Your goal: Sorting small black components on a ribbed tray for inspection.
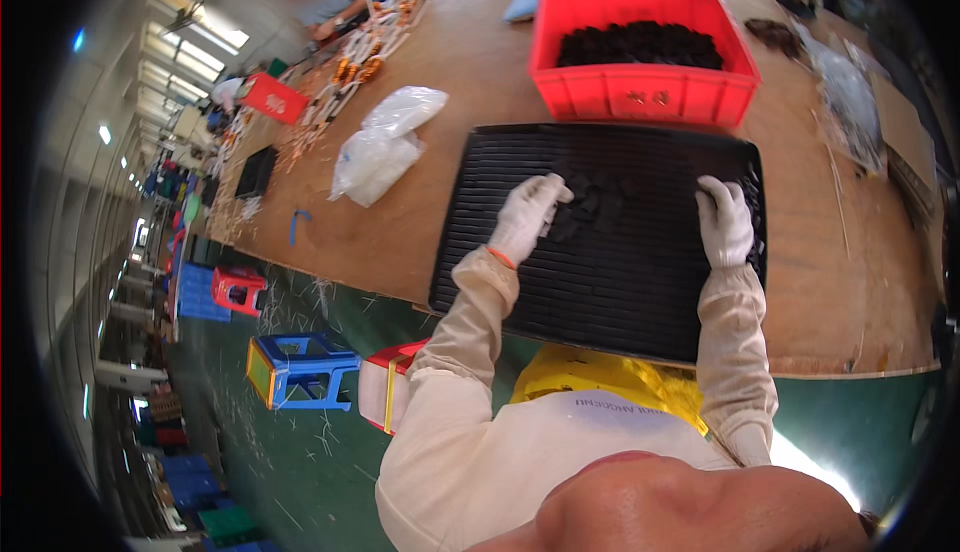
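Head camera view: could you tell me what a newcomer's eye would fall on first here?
Probably the bright red bin of small dark parts at the far side of the wooden table. Just in front of it lies a wide black ribbed tray, where the white-gloved left hand and right hand rest beside a small heap of black pieces.

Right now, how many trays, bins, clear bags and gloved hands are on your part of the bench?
Black ridged tray: 1
Red bin: 1
Clear plastic bags: 2
Gloved hands: 2, left hand, right hand
Total: 6
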`<state>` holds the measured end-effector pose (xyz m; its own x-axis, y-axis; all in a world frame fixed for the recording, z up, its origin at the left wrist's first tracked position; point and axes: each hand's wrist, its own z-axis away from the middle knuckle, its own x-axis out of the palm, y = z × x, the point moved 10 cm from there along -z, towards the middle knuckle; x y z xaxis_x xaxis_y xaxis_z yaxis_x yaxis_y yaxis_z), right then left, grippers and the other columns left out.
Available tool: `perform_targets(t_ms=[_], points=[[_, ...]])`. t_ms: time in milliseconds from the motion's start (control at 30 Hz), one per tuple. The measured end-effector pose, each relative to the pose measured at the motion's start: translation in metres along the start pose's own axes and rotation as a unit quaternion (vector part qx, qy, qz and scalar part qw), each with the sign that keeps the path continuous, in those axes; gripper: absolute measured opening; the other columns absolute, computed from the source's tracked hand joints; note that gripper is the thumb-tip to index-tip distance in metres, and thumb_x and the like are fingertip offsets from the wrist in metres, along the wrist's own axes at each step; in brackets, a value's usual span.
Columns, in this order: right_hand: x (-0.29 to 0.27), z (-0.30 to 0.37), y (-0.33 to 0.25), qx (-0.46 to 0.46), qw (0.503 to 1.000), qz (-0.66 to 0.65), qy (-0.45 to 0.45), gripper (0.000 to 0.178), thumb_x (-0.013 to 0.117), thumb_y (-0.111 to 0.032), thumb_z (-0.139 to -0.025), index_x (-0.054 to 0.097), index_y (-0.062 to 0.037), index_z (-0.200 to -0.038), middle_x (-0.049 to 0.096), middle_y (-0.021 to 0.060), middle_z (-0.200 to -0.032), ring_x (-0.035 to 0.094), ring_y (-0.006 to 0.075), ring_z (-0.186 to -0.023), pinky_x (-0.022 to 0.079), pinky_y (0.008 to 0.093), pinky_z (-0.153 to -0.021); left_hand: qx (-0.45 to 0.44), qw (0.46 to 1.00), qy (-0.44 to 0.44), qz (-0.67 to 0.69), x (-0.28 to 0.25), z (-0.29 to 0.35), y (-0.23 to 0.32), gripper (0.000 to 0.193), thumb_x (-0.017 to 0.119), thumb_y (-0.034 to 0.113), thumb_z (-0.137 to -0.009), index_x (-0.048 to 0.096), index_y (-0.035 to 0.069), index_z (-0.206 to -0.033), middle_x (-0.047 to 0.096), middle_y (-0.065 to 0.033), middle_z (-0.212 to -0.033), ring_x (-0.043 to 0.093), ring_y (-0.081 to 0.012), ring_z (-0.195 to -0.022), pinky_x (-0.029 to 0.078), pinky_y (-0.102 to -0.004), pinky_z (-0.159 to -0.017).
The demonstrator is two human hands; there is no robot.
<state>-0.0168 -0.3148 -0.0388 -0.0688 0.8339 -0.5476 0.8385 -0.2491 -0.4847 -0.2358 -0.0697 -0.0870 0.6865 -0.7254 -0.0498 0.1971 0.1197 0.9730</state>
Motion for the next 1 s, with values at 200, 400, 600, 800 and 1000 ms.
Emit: perform_targets(t_ms=[200,400,600,800,1000], points=[[0.001,0.009,-0.128,-0.056,0.978,-0.174,-0.103,0.032,0.076,-0.002,-0.078,0.070,-0.0146,-0.107,0.061,0.0094,-0.083,0.063,0.0303,-0.073,0.051,0.0400,-0.064,-0.105,0.954,-0.115,0.255,0.069,0.047,-0.023,0.035,0.051,0.040,-0.106,0.061,0.007,-0.097,0.047,0.0061,-0.066,0.043,-0.0030,-0.052,0.035,-0.0180,-0.046],[0.026,0.034,-0.172,-0.123,0.971,-0.099,-0.180,0.029,0.075,-0.004,-0.077,0.071,-0.0116,-0.104,0.060,0.0078,-0.082,0.061,0.0276,-0.073,0.050,0.0390,-0.066,-0.140,0.946,-0.101,0.273,0.096,0.061,-0.037,0.043,0.041,0.045,-0.108,0.064,0.009,-0.111,0.057,0.0026,-0.077,0.045,-0.0042,-0.051,0.035,-0.0180,-0.042],[0.023,0.040,-0.157,-0.035,0.974,-0.117,-0.190,0.023,0.074,-0.004,-0.079,0.072,-0.0116,-0.101,0.060,0.0079,-0.084,0.062,0.0276,-0.076,0.051,0.0383,-0.069,-0.094,0.965,-0.147,0.197,0.095,0.076,-0.026,0.054,0.043,0.060,-0.103,0.064,0.010,-0.112,0.052,0.0038,-0.070,0.043,-0.0027,-0.048,0.032,-0.0174,-0.040],[0.015,0.050,-0.142,0.000,0.978,-0.091,-0.187,0.020,0.074,-0.003,-0.080,0.073,-0.0123,-0.098,0.062,0.0084,-0.087,0.064,0.0286,-0.077,0.052,0.0368,-0.068,-0.040,0.961,-0.211,0.174,0.104,0.079,-0.045,0.041,0.060,0.049,-0.100,0.063,0.011,-0.113,0.052,0.0048,-0.069,0.045,-0.0018,-0.051,0.035,-0.0187,-0.041],[0.003,0.067,-0.113,0.124,0.962,-0.176,-0.166,0.017,0.068,-0.001,-0.086,0.072,-0.0104,-0.099,0.062,0.0076,-0.092,0.065,0.0243,-0.081,0.052,0.0315,-0.070,-0.057,0.965,-0.240,0.090,0.110,0.094,-0.042,0.040,0.065,0.041,-0.099,0.062,0.007,-0.121,0.056,0.0049,-0.079,0.048,-0.0011,-0.060,0.040,-0.0172,-0.047]])
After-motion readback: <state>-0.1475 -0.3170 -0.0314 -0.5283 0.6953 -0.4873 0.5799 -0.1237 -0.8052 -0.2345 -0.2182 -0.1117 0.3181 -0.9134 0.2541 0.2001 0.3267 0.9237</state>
